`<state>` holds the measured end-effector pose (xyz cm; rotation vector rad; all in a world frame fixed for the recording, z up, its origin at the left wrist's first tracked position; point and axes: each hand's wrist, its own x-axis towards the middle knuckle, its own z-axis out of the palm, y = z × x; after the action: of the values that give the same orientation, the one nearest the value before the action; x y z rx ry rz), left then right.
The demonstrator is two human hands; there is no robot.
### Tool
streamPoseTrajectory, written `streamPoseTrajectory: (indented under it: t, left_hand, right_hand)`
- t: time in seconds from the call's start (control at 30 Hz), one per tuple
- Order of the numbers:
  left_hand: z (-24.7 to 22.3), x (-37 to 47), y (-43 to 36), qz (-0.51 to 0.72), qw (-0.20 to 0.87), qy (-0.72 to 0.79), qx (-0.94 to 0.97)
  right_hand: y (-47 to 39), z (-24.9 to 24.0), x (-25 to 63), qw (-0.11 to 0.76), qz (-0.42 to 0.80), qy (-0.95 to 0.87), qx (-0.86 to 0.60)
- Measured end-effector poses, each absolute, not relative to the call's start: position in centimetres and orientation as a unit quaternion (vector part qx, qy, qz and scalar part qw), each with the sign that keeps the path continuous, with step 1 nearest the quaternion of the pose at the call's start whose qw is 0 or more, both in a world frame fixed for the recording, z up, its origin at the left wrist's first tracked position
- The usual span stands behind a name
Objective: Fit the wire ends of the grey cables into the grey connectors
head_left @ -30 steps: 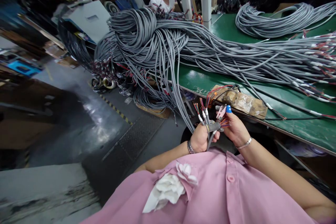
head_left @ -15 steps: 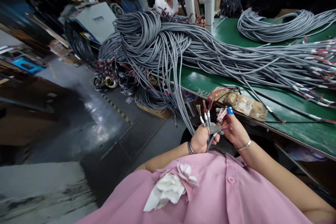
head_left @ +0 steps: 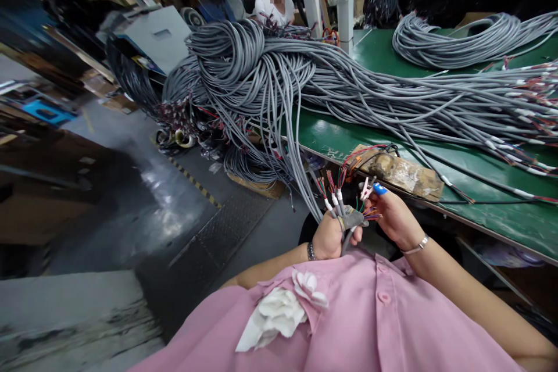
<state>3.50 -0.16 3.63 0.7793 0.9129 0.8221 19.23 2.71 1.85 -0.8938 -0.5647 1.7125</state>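
Note:
Several grey cables [head_left: 335,209] stand up out of my left hand [head_left: 328,237], which is closed around them. Their ends carry white sleeves and fanned-out thin coloured wires [head_left: 331,181]. A grey covering wraps my left index finger, and one splayed bunch of wires [head_left: 371,213] points right from beside it. My right hand [head_left: 396,218], with a blue wrap on one fingertip, pinches a small pale pink clip [head_left: 366,188] that resembles a clothespin. The clip is just right of the upright wire ends. My right fingers partly hide the clip and the wires behind it.
A large pile of grey cables [head_left: 349,78] covers much of the green table [head_left: 322,138]. A worn, tape-covered block [head_left: 403,173] with red and black leads lies at the near edge. Another cable coil [head_left: 457,46] lies farther back. Across the table sits a person [head_left: 274,7].
My right hand has moved slightly right, away from my left hand, with the clip turning more upright. The cable ends in my left hand have shifted a little left.

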Motion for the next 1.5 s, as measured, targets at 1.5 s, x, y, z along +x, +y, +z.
streamPoseTrajectory:
  t: [1.5]
  left_hand:
    - [2.6, 3.1, 0.2, 0.414, 0.74, 0.39, 0.358]
  right_hand:
    - [3.6, 0.3, 19.0, 0.57, 0.696, -0.243, -0.363]
